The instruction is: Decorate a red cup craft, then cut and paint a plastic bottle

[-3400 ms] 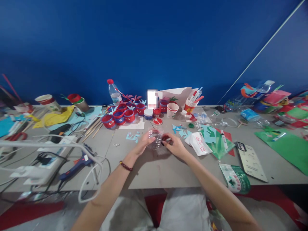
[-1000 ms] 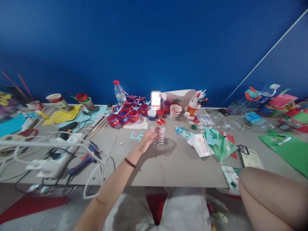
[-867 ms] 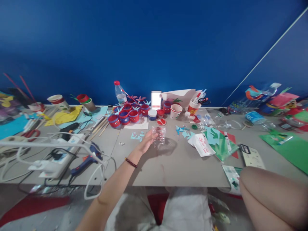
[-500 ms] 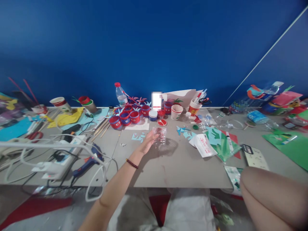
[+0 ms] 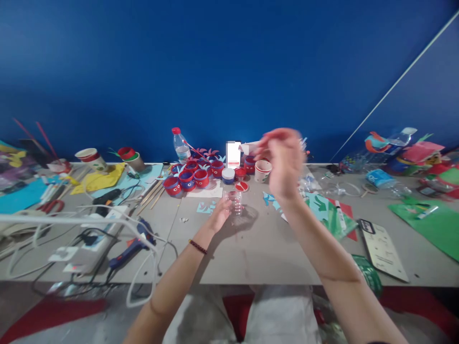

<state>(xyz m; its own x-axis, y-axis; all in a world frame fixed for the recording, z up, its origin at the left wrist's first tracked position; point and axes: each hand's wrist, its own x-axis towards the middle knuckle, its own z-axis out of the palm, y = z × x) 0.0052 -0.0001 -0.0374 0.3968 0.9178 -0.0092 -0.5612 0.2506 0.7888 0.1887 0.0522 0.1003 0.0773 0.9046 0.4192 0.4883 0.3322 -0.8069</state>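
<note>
My left hand [image 5: 218,217] is closed around the side of a clear ribbed plastic piece, like a cut bottle [image 5: 235,203], just above the table. My right hand [image 5: 285,162] is raised over the back of the table, its fingers bent and smeared by motion, so whether it holds anything is unclear. It hides most of the cup of pens behind it. Left of this hand stands a white paper cup [image 5: 263,171]. Past the clear piece are a red-stained lid [image 5: 241,187], a small red pot [image 5: 240,174] and a white-lidded jar [image 5: 228,176].
Several red and blue painted rings with eyes [image 5: 187,180] stand at back left, near a red-capped bottle [image 5: 181,145]. A glue gun [image 5: 131,248], a power strip [image 5: 86,251] and cables fill the left. Paper scraps, a phone [image 5: 383,251] and green sheets [image 5: 426,222] lie right.
My right arm has swung up and forward from the lower right to the back of the table. My left hand keeps the clear piece, which is slightly further left.
</note>
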